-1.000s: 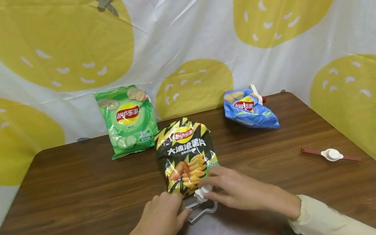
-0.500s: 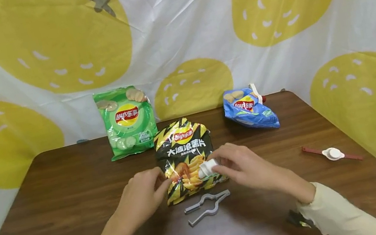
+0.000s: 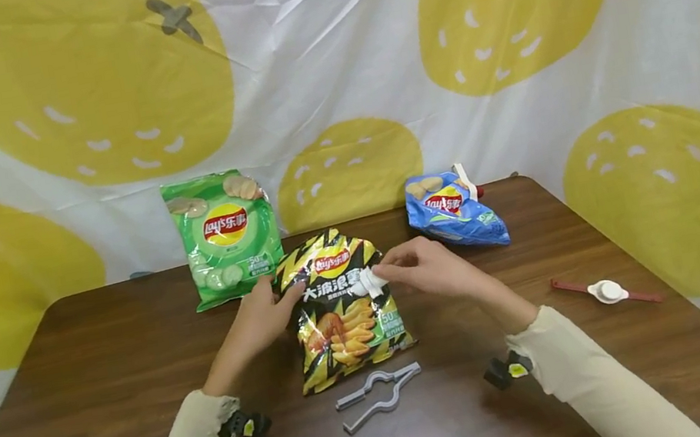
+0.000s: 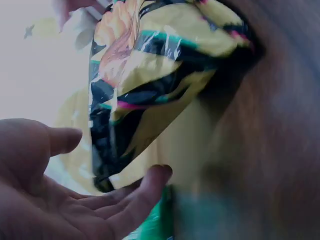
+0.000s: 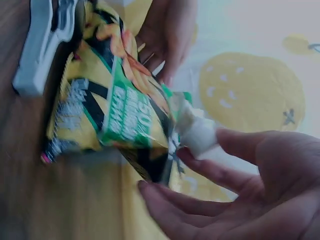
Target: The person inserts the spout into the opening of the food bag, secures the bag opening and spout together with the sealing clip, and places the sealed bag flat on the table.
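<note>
A black-and-yellow Lay's chip bag (image 3: 348, 328) lies mid-table, face up. My left hand (image 3: 257, 321) is at its upper left edge. In the left wrist view, that hand (image 4: 65, 195) has its thumb and fingers spread around the bag's corner (image 4: 105, 175). My right hand (image 3: 433, 270) pinches a small white spout-like cap (image 3: 370, 282) over the bag's upper right, between thumb and index finger in the right wrist view, where the cap (image 5: 197, 135) sits close to the bag's edge. A grey hinged bag clip (image 3: 381, 393) lies spread apart in front of the bag.
A green Lay's bag (image 3: 232, 247) stands at the back left. Back right lies a blue Lay's bag (image 3: 454, 212) with a white clip (image 3: 466, 181) on it. A red strip with a white round cap (image 3: 609, 291) lies at the right. A patterned cloth hangs behind the table (image 3: 108, 402).
My right hand has lifted the white cap off the grey clip and carried it up to the bag's upper part. My left hand has moved from the clip to the bag's upper left edge.
</note>
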`<state>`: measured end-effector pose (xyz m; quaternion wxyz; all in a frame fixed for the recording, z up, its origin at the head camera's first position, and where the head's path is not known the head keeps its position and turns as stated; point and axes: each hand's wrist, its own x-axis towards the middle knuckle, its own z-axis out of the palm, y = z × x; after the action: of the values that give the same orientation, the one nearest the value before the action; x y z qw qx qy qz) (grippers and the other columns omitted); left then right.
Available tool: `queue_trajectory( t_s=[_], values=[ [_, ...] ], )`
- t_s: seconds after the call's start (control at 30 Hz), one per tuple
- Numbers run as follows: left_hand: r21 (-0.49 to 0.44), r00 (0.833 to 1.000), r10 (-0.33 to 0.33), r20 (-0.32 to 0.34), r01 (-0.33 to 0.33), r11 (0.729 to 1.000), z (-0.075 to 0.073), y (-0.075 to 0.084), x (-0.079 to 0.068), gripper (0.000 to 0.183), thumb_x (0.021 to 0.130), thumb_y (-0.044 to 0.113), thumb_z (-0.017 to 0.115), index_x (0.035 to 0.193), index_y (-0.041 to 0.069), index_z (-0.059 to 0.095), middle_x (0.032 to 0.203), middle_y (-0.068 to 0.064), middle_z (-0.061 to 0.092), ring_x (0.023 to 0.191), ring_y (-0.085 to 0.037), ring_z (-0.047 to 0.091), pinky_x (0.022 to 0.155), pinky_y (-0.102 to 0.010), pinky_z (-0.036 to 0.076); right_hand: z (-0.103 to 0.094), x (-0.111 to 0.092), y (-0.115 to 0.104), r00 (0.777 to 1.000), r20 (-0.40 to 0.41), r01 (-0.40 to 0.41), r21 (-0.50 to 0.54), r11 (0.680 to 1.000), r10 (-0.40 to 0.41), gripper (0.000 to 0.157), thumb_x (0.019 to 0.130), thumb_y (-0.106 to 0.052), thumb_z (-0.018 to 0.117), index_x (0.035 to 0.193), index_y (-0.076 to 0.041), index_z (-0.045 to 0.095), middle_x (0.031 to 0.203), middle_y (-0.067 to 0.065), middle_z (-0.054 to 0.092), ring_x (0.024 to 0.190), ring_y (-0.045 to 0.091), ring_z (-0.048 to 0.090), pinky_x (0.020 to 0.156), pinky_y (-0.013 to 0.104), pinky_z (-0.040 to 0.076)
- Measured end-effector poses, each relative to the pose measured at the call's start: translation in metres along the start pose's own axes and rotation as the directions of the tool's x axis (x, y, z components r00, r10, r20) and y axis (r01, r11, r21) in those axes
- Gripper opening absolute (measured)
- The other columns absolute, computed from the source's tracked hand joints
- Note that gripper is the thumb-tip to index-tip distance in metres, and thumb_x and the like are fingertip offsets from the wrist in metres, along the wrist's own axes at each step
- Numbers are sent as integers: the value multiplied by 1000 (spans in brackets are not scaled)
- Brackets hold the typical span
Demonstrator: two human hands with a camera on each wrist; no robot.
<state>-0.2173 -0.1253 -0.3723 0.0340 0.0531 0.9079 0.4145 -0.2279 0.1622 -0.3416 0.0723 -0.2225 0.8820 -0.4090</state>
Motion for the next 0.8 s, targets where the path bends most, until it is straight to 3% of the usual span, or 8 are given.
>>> queue_trajectory(
  t_s=[0.13, 0.27, 0.37, 0.5, 0.57, 0.63, 0.7, 0.8],
  values=[
    [-87, 999, 6, -50, -10, 996, 5, -9, 3, 36, 103, 33, 53, 97, -1, 57, 69, -5, 53, 58, -15, 48, 54, -30, 41, 10, 4, 5, 993, 104, -66, 90, 994, 57, 28, 99, -38, 61, 97, -14, 75, 88, 3, 64, 78, 19, 59, 74, 38, 54],
    [-170, 986, 75, -151, -101, 980, 1, -6, 2, 34, 103, 22, 53, 74, 4, 47, 58, 1, 36, 52, -13, 37, 52, -29, 34, 13, 6, 6, 996, 86, -42, 164, 985, 29, 26, 99, -31, 62, 103, -9, 74, 92, 5, 67, 81, 18, 64, 79, 41, 56],
    [-221, 966, 137, -220, -186, 957, -8, -2, 0, 28, 103, 18, 53, 82, -1, 58, 69, -5, 51, 63, -14, 45, 58, -26, 39, 11, 4, 3, 999, 37, 30, 131, 991, -35, 24, 98, -28, 65, 107, -9, 75, 99, 2, 71, 90, 17, 68, 85, 43, 55],
    [-313, 934, 222, -278, -307, 899, -22, 6, -5, 26, 102, 16, 56, 101, -8, 67, 91, -17, 63, 78, -15, 53, 65, -21, 43, 2, -1, -5, 990, -49, 131, 28, 991, -129, 23, 92, -29, 72, 107, -12, 76, 95, -3, 74, 89, 14, 67, 80, 37, 54],
    [-338, 915, 257, -310, -359, 870, -28, 8, -7, 25, 101, 14, 58, 99, -9, 68, 89, -19, 62, 76, -15, 53, 63, -21, 43, -2, -3, -9, 982, -92, 167, 1, 986, -166, 24, 90, -29, 75, 107, -12, 77, 94, -4, 75, 87, 14, 67, 76, 34, 54],
    [-334, 900, 281, -333, -391, 857, -32, 10, -10, 23, 100, 13, 60, 94, -8, 68, 83, -16, 59, 71, -14, 50, 60, -21, 41, -6, -4, -9, 974, -121, 191, -9, 981, -191, 25, 89, -27, 77, 108, -11, 77, 93, -2, 75, 84, 14, 67, 72, 32, 54],
    [-314, 897, 293, -330, -397, 863, -34, 10, -11, 21, 99, 10, 62, 91, -9, 67, 80, -16, 57, 69, -14, 49, 59, -22, 40, -8, -4, -8, 971, -124, 204, -30, 979, -206, 23, 88, -26, 77, 106, -11, 77, 90, -1, 75, 80, 14, 66, 69, 31, 53],
    [-302, 918, 270, -290, -355, 885, -34, 12, -12, 20, 97, 9, 64, 104, -9, 65, 88, -18, 64, 75, -9, 55, 65, -18, 45, -9, -4, -4, 971, -94, 211, -89, 973, -219, 20, 89, -27, 76, 104, -14, 78, 87, -3, 74, 77, 12, 63, 68, 30, 51]
  ],
)
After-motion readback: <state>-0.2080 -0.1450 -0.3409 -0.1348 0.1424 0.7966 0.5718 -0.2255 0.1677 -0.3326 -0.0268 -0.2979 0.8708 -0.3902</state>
